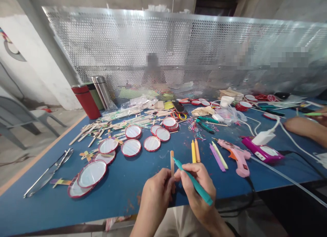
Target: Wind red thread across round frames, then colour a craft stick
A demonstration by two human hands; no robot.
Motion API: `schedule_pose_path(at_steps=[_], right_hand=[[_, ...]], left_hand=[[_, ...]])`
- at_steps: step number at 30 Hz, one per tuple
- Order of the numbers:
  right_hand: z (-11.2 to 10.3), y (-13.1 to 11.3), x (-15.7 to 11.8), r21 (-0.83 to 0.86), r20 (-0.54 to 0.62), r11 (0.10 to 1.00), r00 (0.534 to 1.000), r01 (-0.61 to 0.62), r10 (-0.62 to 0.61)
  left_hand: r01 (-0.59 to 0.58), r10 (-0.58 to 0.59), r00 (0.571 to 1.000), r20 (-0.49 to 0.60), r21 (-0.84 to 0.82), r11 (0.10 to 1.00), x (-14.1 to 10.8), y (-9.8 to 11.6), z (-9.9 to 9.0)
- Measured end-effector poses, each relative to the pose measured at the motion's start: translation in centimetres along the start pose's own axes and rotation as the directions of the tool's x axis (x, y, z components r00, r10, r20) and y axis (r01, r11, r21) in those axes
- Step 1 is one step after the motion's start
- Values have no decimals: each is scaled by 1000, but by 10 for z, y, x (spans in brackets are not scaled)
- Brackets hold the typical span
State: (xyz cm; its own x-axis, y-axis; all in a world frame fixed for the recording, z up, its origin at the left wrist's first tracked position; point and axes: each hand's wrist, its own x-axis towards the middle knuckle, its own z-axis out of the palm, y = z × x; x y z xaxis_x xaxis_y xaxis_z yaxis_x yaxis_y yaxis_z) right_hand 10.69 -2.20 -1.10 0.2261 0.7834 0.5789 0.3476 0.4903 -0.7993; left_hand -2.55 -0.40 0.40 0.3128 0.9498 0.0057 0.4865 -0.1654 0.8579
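Wooden craft stick (172, 163), single, held upright in the left hand (155, 196) above the near edge of the blue worktable (107, 209); fingers curled closed around its lower part, upper end showing.

Teal plastic tool (194, 184), slim, gripped pen-fashion in the right hand (196, 186), fingers closed on the handle; tip just beside the stick, its exact form too small to tell.

Nearest the hands: yellow and orange wax sticks (195, 152), lying side by side; purple and pale yellow sticks (217, 157), lying together; pink hot glue gun (236, 155), on its side, to the right.

Also on the table: round mirrors with red rims (131, 146), in scattered groups left of centre; loose craft sticks (99, 128), heaped behind them; green-handled pliers (205, 125); magenta device (263, 153), with a white plug (263, 138) beside it; red flask (86, 101) and steel flask (102, 91), at the far corner.

Behind: perforated metal screen (178, 53). Far right: a co-worker's forearm (306, 129), resting on the table
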Motion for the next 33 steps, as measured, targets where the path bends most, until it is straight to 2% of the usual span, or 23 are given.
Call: schedule_pose_path(at_steps=[10, 19, 28, 33], right_hand=[[1, -5, 5, 22, 37, 1000, 999, 4, -5], [3, -10, 6, 34, -58, 999, 998, -24, 26], [2, -6, 5, 67, 19, 997, 999, -49, 48], [2, -6, 6, 66, -20, 996, 998, -60, 62]], left_hand=[[6, -6, 1000, -6, -9, 1000, 0, 1, 0], [40, -40, 999, 0, -42, 998, -1, 1, -1], [14, -15, 1000, -19, -40, 999, -1, 0, -1], [28, -29, 1000, -12, -38, 999, -1, 1, -1]])
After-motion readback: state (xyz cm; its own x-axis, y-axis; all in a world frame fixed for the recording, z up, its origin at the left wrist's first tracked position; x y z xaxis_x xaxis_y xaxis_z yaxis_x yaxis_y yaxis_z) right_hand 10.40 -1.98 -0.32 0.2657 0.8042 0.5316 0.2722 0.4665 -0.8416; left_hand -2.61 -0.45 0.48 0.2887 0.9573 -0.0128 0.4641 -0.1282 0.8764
